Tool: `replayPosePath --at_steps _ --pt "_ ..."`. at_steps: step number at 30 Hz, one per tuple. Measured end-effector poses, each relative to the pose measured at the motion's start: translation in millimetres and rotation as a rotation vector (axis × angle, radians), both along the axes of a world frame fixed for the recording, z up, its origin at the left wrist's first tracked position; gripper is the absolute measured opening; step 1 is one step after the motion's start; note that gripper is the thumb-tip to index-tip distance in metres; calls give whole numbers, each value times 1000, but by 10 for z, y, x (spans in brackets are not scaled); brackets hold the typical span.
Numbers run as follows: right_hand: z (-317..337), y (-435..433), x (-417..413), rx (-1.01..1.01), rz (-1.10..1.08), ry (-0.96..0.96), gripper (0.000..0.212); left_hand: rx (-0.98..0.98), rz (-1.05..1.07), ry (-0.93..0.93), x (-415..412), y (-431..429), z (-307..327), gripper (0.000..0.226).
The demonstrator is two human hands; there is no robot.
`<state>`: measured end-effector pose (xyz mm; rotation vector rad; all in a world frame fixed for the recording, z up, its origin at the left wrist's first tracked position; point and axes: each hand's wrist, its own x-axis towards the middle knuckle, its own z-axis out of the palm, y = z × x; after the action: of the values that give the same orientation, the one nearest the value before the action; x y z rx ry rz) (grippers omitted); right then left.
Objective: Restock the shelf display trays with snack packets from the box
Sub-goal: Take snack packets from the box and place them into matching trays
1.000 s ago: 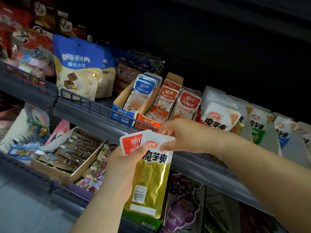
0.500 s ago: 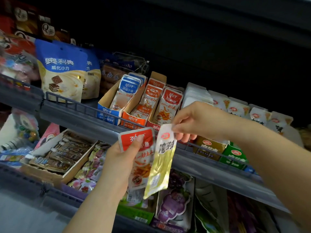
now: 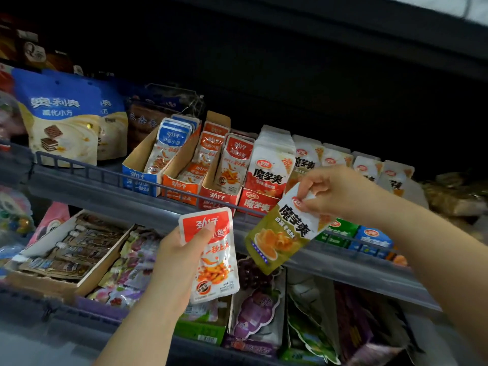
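The red-topped packet read 劲仔. Just right of it, the olive packet read 魔芋爽. Above it, the rightmost red tray also carried 魔芋爽 and the orange tray carried 劲仔. Far up-left of it, a blue bag said 奥利奥 威化小方.

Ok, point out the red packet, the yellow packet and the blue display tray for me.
red packet (image 3: 216, 268), head view, printed lower front.
yellow packet (image 3: 284, 233), head view, middle of its front.
blue display tray (image 3: 137, 154), head view, its inner left wall.
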<state>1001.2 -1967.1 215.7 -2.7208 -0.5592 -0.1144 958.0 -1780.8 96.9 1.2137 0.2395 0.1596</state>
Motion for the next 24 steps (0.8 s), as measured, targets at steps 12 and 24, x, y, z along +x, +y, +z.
replayPosePath --at_steps 12,24 --pt "180 -433 1 35 -198 -285 16 15 -101 39 147 -328 -85 6" --pt "518 -471 495 110 -347 -549 23 11 -179 41 295 -499 -126 14"
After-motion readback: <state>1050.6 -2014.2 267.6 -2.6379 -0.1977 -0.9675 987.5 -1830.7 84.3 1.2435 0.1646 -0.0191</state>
